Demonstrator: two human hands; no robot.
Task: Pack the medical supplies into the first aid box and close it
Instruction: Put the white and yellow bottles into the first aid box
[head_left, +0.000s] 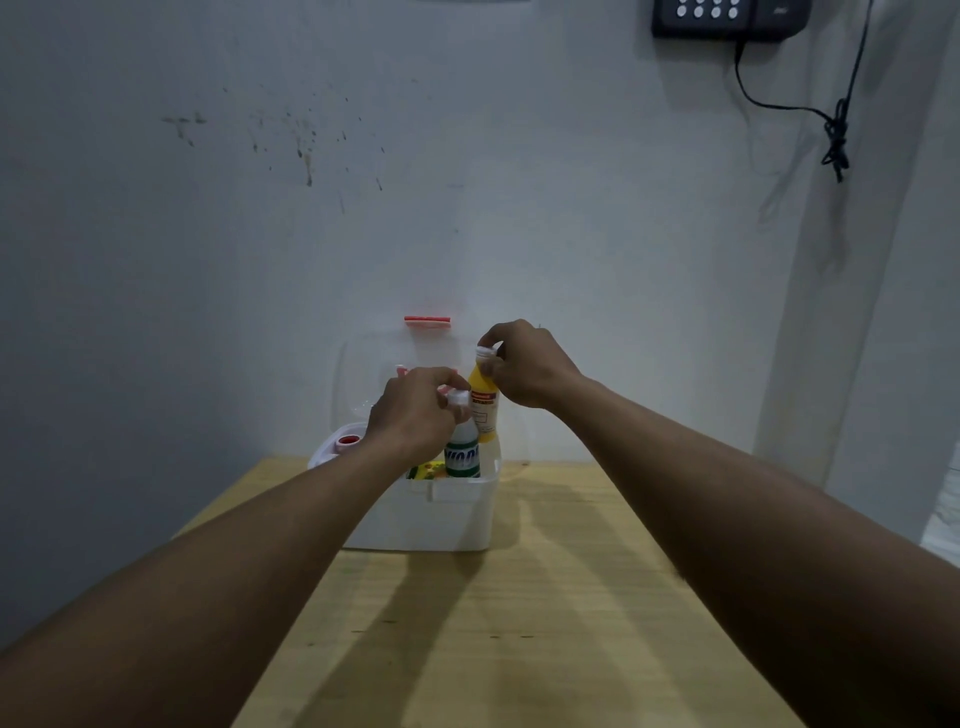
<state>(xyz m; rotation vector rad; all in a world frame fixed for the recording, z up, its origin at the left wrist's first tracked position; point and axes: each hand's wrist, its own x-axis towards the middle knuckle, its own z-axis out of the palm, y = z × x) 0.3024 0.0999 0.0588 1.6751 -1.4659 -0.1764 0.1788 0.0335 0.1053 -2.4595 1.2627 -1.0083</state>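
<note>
Head camera: both your arms reach out over the wooden table (545, 623) to the white first aid box (431, 519), which sits at the far end of the table, close to the wall (260, 260). The box is open. Its clear lid (358, 374) stands upright behind it, with a red latch (427, 320) on the lid's top edge.

Your left hand (415, 410) has its grip pinched round the cap of the white bottle (462, 454), the one with the green label. That bottle stands upright inside the box at the right end, top half poking above the rim. Your right hand (524, 366) has its grip closed on the neck and cap of the yellow bottle (484, 415). It's upright too, just behind the white bottle and higher up. Can't tell if its bottom touches the box floor.

Also in the box is a colourful packet (428, 470) just left of the white bottle. At the left end there's a white round thing with a red cap (348, 441), partly hidden by your left wrist. Up on the wall at top right there's a black keypad (727, 18) with a black cable (836, 130) hanging from it.
</note>
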